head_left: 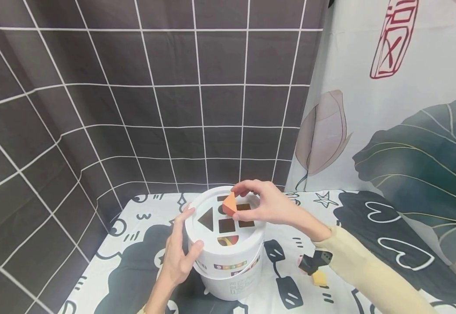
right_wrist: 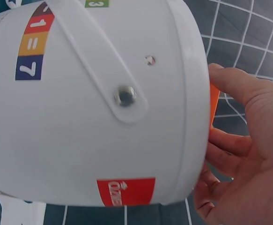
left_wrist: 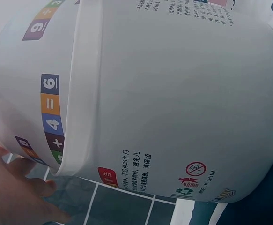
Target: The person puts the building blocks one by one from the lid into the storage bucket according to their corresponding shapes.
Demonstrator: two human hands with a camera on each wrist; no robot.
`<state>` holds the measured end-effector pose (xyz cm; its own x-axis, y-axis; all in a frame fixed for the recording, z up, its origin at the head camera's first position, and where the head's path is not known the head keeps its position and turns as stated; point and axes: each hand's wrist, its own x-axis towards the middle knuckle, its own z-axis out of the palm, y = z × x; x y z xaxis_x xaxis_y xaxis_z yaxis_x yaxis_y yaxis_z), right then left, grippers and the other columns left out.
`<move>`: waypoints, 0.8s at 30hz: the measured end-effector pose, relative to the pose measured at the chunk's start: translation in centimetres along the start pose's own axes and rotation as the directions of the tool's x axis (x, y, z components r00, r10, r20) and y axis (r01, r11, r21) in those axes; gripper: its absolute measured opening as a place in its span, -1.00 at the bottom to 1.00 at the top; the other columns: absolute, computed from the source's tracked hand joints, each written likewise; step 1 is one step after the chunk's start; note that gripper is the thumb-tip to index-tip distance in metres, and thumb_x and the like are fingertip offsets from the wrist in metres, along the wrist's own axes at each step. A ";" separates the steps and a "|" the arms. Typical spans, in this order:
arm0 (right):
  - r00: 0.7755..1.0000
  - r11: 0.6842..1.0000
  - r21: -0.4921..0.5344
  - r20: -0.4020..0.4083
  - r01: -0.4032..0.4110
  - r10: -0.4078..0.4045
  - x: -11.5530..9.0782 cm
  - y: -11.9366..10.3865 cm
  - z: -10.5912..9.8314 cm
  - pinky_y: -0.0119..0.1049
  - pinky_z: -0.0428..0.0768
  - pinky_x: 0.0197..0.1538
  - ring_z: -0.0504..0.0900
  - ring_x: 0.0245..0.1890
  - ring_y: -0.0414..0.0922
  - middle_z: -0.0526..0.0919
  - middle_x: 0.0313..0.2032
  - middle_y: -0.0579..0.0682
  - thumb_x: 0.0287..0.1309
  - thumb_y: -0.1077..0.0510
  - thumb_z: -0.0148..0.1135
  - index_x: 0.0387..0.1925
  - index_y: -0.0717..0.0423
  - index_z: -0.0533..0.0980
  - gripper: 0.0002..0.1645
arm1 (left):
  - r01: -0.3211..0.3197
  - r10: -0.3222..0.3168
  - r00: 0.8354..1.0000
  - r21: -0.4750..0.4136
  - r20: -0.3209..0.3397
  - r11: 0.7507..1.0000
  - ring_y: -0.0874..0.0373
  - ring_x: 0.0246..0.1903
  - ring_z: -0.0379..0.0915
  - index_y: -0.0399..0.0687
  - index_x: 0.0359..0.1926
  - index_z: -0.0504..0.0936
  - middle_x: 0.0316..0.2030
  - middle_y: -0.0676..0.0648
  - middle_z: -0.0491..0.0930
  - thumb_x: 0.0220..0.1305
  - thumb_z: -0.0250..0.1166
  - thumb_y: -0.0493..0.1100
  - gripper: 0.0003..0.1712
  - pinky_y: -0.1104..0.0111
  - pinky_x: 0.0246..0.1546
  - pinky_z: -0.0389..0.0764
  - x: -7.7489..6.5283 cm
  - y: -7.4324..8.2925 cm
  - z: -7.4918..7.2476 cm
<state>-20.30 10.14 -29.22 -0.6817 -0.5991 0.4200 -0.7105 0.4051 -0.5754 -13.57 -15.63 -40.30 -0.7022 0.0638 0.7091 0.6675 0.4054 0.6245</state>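
Observation:
A white bucket (head_left: 233, 279) stands upright, topped by a white lid (head_left: 208, 235) with cut-out holes of several shapes, a triangle and squares among them. Just over the lid, my right hand (head_left: 265, 203) pinches an orange triangular block (head_left: 229, 204) between thumb and fingers. The block's orange edge (right_wrist: 214, 104) shows past the lid's rim in the right wrist view. My left hand (head_left: 178, 248) rests against the lid's left side, thumb and fingers spread along the rim. Its fingers appear at the lower left of the left wrist view, beside the bucket (left_wrist: 173, 103).
A yellow block (head_left: 319, 278) lies on the patterned cloth (head_left: 302, 244) right of the bucket, partly behind the black wrist camera (head_left: 316, 261). Coloured pieces (head_left: 228, 240) show through the lid's front hole. A dark gridded curtain (head_left: 173, 109) hangs behind.

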 end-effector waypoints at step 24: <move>0.997 0.998 -0.015 0.048 0.057 -0.056 2.1 -0.7 3.2 -0.12 0.57 0.03 0.63 -0.06 -0.16 0.72 -0.11 -0.10 -0.09 -0.03 0.59 0.04 0.12 0.62 -0.37 | 0.025 -0.025 0.999 -0.007 0.023 1.000 -0.22 0.41 0.15 -0.03 0.41 0.30 0.47 -0.20 0.20 0.09 0.15 -0.09 -0.21 -0.33 0.21 0.15 0.0 -0.1 -0.1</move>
<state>-20.69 6.38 -30.23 -0.6314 -0.6536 0.4173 -0.7508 0.3805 -0.5399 -13.65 -15.74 -40.33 -0.7239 0.0743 0.6859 0.6515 0.4008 0.6442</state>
